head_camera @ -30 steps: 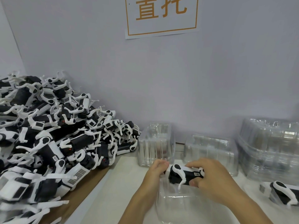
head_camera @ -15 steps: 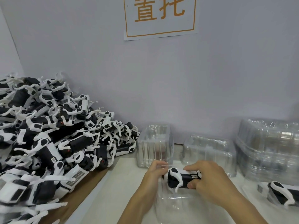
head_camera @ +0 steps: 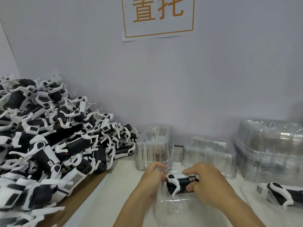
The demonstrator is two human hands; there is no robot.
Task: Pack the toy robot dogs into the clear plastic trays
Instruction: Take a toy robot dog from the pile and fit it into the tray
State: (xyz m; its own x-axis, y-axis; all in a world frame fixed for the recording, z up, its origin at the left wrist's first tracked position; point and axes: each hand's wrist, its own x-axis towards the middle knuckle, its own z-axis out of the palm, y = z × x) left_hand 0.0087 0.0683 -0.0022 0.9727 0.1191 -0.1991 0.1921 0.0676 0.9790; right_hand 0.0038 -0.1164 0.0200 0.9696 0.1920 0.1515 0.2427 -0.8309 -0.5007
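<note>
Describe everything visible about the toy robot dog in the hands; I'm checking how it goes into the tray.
The toy robot dog has a black glossy plastic body with white legs, a black disc at the shoulder joint and a small white label on top. It lies lengthwise, level, over the clear plastic tray near the table's front edge. The right hand grips its right end and the left hand its left end.

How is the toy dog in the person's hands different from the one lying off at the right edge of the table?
The held dog is gripped by the left hand and right hand over a clear tray; the dog at the right lies untouched. The held dog is partly hidden by fingers; the dog at the right is cut off by the picture's edge. Both are black with white legs.
</note>
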